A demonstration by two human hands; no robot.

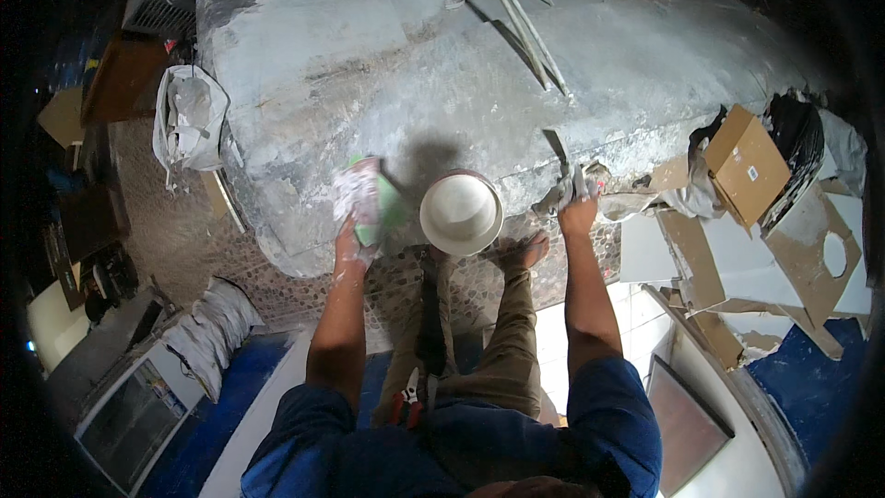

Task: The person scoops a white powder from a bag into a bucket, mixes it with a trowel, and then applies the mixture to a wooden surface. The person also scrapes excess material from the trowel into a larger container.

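My left hand (352,249) grips a green, white and pink flat thing (367,194), blurred, left of a white bucket (461,217). The bucket stands near the front edge of a grey, patchy plaster-smeared slab (304,101). Right of the bucket, my right hand (577,216) is closed on a metal tool (579,183), which looks like a scraper; its exact shape is hard to make out. My bare foot (530,252) shows between the bucket and my right hand.
Long pale rods (521,28) lie across the slab at the back. A white sack (189,115) sits at the left. Cardboard (747,166), black plastic (793,148) and broken boards (811,277) pile up at the right. Red-handled pliers (406,406) show at my waist.
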